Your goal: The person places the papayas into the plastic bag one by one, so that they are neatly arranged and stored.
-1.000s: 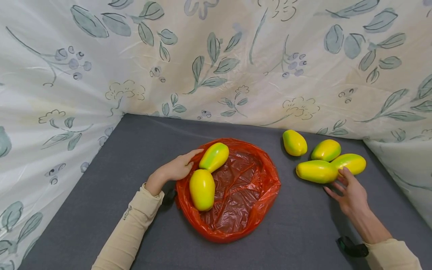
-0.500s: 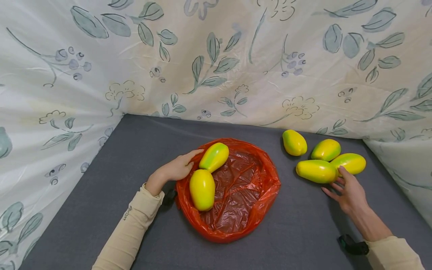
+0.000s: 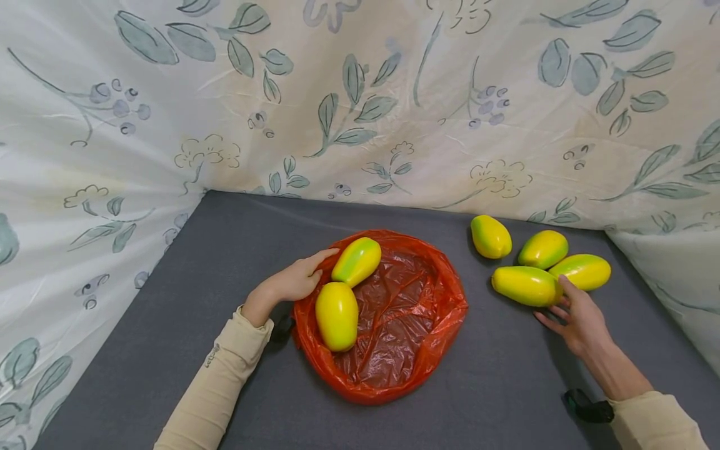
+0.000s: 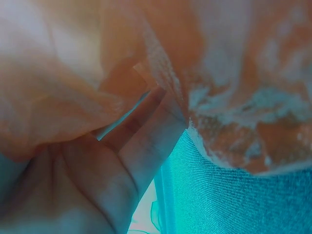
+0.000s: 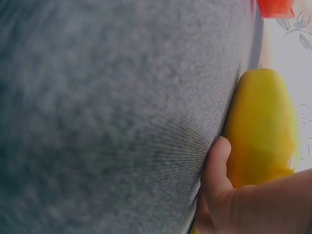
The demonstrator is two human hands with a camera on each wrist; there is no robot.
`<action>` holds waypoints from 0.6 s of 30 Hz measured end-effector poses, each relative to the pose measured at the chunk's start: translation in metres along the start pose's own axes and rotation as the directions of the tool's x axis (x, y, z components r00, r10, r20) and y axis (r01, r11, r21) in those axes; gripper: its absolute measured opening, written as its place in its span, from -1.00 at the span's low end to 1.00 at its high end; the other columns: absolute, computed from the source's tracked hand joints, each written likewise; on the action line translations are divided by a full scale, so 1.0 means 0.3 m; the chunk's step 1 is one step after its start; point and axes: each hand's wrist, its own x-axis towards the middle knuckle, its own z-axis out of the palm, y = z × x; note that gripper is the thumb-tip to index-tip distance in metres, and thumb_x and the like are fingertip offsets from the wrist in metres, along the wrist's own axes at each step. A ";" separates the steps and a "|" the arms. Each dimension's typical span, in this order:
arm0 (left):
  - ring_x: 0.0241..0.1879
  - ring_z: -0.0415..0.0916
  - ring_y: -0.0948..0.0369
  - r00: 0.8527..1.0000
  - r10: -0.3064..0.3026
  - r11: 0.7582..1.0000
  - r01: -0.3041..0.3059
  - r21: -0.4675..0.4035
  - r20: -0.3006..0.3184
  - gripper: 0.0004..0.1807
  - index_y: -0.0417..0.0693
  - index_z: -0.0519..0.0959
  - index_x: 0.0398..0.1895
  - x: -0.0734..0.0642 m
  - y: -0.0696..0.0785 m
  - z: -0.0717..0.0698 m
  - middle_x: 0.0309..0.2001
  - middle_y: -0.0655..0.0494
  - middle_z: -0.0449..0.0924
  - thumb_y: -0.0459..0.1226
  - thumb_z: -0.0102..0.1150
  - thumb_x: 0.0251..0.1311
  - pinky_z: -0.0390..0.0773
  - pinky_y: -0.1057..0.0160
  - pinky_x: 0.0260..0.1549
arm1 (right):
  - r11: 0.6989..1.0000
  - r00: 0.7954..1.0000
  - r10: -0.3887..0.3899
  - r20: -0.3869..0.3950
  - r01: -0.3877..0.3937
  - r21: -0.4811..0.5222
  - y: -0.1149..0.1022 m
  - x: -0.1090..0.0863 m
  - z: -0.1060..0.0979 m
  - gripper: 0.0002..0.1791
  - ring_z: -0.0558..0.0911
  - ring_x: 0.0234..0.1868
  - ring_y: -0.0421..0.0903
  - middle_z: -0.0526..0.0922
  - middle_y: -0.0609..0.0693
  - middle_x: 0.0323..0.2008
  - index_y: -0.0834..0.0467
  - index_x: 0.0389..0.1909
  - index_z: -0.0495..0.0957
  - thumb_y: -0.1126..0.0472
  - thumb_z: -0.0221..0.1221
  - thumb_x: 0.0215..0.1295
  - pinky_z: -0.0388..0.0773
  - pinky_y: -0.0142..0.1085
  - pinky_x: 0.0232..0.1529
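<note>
My hands are apart. At right of frame, my right hand [image 3: 587, 325] curls round the right end of a smooth, glossy yellow fruit [image 3: 524, 286] on the grey cloth-topped desk [image 3: 450, 406]. Its long axis runs nearly left-right, narrower end leftward. Left of centre, my left hand [image 3: 292, 278] touches a round, crinkled red plastic bag [image 3: 447, 325]; I can't tell whether it grips.

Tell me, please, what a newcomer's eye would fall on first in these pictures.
The red plastic bag probably comes first, spread open near the head view's middle, with two yellow-green fruits in its left part and the left hand holding its left rim. Next come four more fruits, clustered on the right; the right hand grips the front one's right end.
</note>
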 end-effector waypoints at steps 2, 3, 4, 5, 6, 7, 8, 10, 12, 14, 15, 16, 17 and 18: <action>0.28 0.18 -0.06 1.000 0.000 1.000 0.000 -0.001 0.000 -0.41 -0.14 0.05 0.47 0.000 0.000 0.000 0.40 -0.18 0.10 -0.43 -0.20 0.39 0.13 -0.07 0.26 | 0.999 1.000 -0.007 0.014 0.007 -0.032 -0.002 0.001 0.001 -0.29 0.24 0.00 -0.06 0.04 -0.10 0.03 -0.21 0.27 0.04 -0.30 0.09 0.18 0.56 -0.15 -0.10; 0.28 0.19 -0.06 1.000 0.001 1.000 -0.001 -0.001 0.000 -0.41 -0.14 0.05 0.47 0.000 0.000 0.000 0.40 -0.18 0.10 -0.43 -0.19 0.39 0.14 -0.07 0.26 | 0.999 1.000 -0.008 0.019 0.008 -0.041 -0.002 0.001 0.001 -0.28 0.24 0.00 -0.06 0.01 -0.09 0.05 -0.21 0.27 0.03 -0.30 0.09 0.18 0.56 -0.15 -0.09; 0.28 0.18 -0.06 1.000 0.001 1.000 -0.001 -0.001 -0.001 -0.41 -0.14 0.06 0.47 0.000 0.000 0.000 0.41 -0.18 0.10 -0.43 -0.19 0.39 0.13 -0.07 0.26 | 0.999 1.000 -0.006 0.022 0.007 -0.046 -0.003 0.000 0.001 -0.27 0.23 0.00 -0.06 -0.01 -0.09 0.05 -0.21 0.28 0.03 -0.30 0.10 0.17 0.56 -0.15 -0.09; 0.29 0.17 -0.06 1.000 0.001 1.000 -0.001 -0.001 -0.001 -0.41 -0.15 0.06 0.47 0.000 -0.001 0.000 0.41 -0.18 0.09 -0.43 -0.19 0.39 0.12 -0.07 0.26 | 0.999 1.000 -0.005 0.030 0.006 -0.047 -0.004 0.000 0.001 -0.29 0.23 0.00 -0.06 -0.01 -0.09 0.05 -0.22 0.26 0.04 -0.30 0.10 0.17 0.56 -0.15 -0.09; 0.31 0.15 -0.06 1.000 0.001 1.000 -0.001 -0.001 -0.001 -0.41 -0.15 0.06 0.47 0.000 -0.001 0.000 0.41 -0.18 0.09 -0.43 -0.19 0.39 0.12 -0.07 0.27 | 0.999 0.999 -0.005 0.042 0.007 -0.050 -0.005 0.000 0.000 -0.31 0.24 -0.01 -0.07 0.00 -0.09 0.04 -0.22 0.24 0.06 -0.30 0.11 0.17 0.57 -0.16 -0.11; 0.32 0.14 -0.06 1.000 0.005 1.000 -0.005 0.003 -0.001 -0.42 -0.16 0.06 0.47 -0.001 -0.001 -0.001 0.41 -0.19 0.08 -0.44 -0.20 0.39 0.11 -0.07 0.27 | 0.999 0.998 -0.006 0.056 0.009 -0.048 -0.006 0.000 -0.001 -0.35 0.26 -0.03 -0.09 0.03 -0.10 0.03 -0.22 0.19 0.09 -0.29 0.12 0.17 0.57 -0.16 -0.13; 0.33 0.12 -0.06 1.000 0.005 1.000 -0.005 0.003 -0.002 -0.42 -0.16 0.06 0.47 -0.001 -0.001 -0.001 0.41 -0.19 0.08 -0.44 -0.19 0.39 0.11 -0.07 0.27 | 0.999 0.998 -0.007 0.069 0.010 -0.048 -0.006 0.000 -0.002 -0.40 0.28 -0.05 -0.11 0.07 -0.11 0.01 -0.22 0.15 0.12 -0.28 0.13 0.17 0.58 -0.17 -0.15; 0.34 0.11 -0.07 1.000 0.007 1.000 -0.007 0.004 -0.002 -0.42 -0.16 0.07 0.47 -0.001 -0.001 -0.001 0.41 -0.19 0.08 -0.43 -0.19 0.39 0.10 -0.07 0.27 | 0.998 0.995 -0.014 0.103 0.020 -0.057 -0.007 0.001 -0.005 -0.43 0.30 -0.08 -0.14 0.12 -0.13 -0.03 -0.21 0.10 0.14 -0.26 0.14 0.18 0.59 -0.19 -0.19; 0.34 0.10 -0.07 1.000 0.011 1.000 -0.011 0.005 -0.002 -0.42 -0.16 0.06 0.47 0.000 -0.003 -0.001 0.41 -0.19 0.07 -0.44 -0.19 0.39 0.10 -0.07 0.27 | 0.996 0.991 -0.022 0.135 0.033 -0.078 -0.006 0.004 -0.008 -0.39 0.31 -0.05 -0.13 0.16 -0.16 -0.04 -0.18 0.18 0.12 -0.24 0.13 0.20 0.59 -0.21 -0.21; 0.34 0.10 -0.07 1.000 0.011 1.000 -0.011 0.000 -0.004 -0.42 -0.16 0.06 0.47 0.001 -0.005 0.000 0.41 -0.19 0.08 -0.44 -0.19 0.39 0.10 -0.07 0.27 | 0.993 0.987 -0.030 0.157 0.047 -0.109 -0.003 0.007 -0.009 -0.25 0.29 0.04 -0.05 0.16 -0.16 -0.03 -0.13 0.33 0.02 -0.24 0.12 0.21 0.58 -0.22 -0.21; 0.34 0.10 -0.08 1.000 0.012 1.000 -0.011 0.002 -0.004 -0.42 -0.16 0.06 0.47 0.001 -0.005 0.001 0.41 -0.19 0.08 -0.44 -0.19 0.38 0.10 -0.08 0.27 | 0.991 0.986 -0.034 0.166 0.055 -0.122 -0.002 0.010 -0.009 -0.16 0.26 0.10 -0.01 0.16 -0.17 -0.02 -0.09 0.40 -0.05 -0.25 0.11 0.22 0.58 -0.23 -0.21; 0.34 0.10 -0.08 1.000 0.011 1.000 -0.011 0.003 -0.005 -0.41 -0.17 0.06 0.47 0.001 -0.005 0.000 0.41 -0.20 0.08 -0.44 -0.19 0.38 0.10 -0.08 0.27 | 0.990 0.985 -0.036 0.170 0.059 -0.131 -0.001 0.013 -0.009 -0.10 0.21 0.15 0.04 0.15 -0.17 -0.02 -0.05 0.44 -0.11 -0.25 0.11 0.22 0.58 -0.25 -0.21; 0.34 0.10 -0.08 1.000 0.011 1.000 -0.011 0.003 -0.006 -0.41 -0.17 0.06 0.47 0.001 -0.005 0.000 0.41 -0.20 0.08 -0.45 -0.19 0.38 0.10 -0.08 0.27 | 0.989 0.984 -0.040 0.176 0.064 -0.136 0.001 0.016 -0.010 -0.06 0.16 0.19 0.07 0.15 -0.18 -0.01 -0.02 0.47 -0.15 -0.25 0.11 0.21 0.58 -0.26 -0.22; 0.34 0.11 -0.08 1.000 0.009 1.000 -0.009 0.004 -0.007 -0.41 -0.17 0.06 0.47 0.001 -0.004 0.000 0.41 -0.20 0.08 -0.45 -0.19 0.38 0.11 -0.08 0.27 | 0.988 0.982 -0.044 0.185 0.070 -0.139 0.002 0.017 -0.010 -0.01 0.11 0.23 0.10 0.14 -0.19 -0.01 0.00 0.49 -0.19 -0.26 0.11 0.21 0.57 -0.28 -0.23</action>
